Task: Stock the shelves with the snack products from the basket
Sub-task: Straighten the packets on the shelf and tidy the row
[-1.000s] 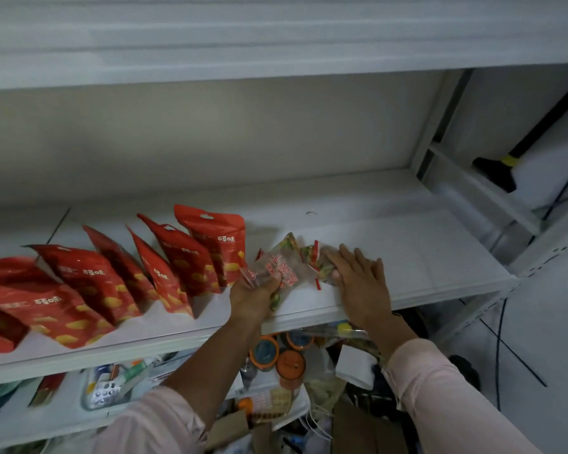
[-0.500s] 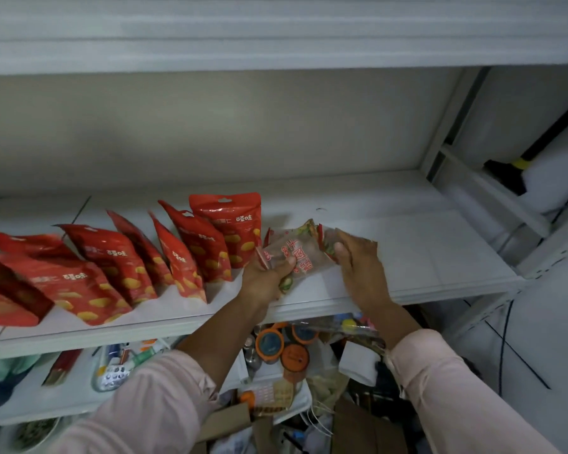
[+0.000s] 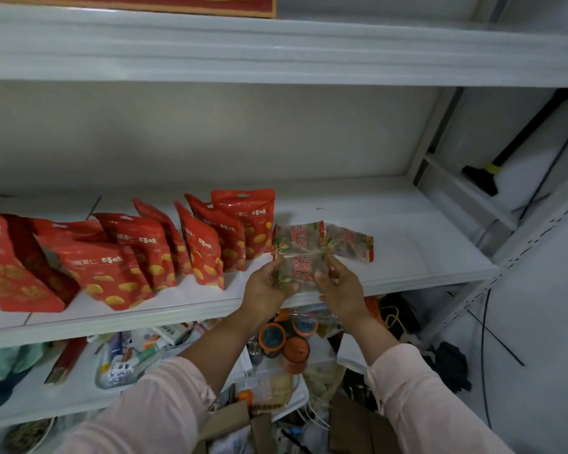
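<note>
Head view: the left hand (image 3: 269, 286) and the right hand (image 3: 341, 286) hold one clear plastic snack packet with red print (image 3: 304, 268) between them, at the front edge of the white metal shelf (image 3: 407, 244). The left fingers curl round its left end; the right thumb and fingers pinch its right end. Just beyond the fingers, two more clear packets (image 3: 351, 244) of the same kind sit side by side over the shelf board; whether they rest on it or are joined to the held one cannot be told. Their red characters are too blurred to read surely. Green and yellow print marks the corners, and brownish contents show through the film. Left of the left fingers stands a row of red stand-up foil pouches (image 3: 243, 224), printed with yellow kernels and the white characters 百草味. Below the fingers, on the lower shelf (image 3: 46, 398), orange-rimmed round tubs (image 3: 295, 350) sit among clutter.
</note>
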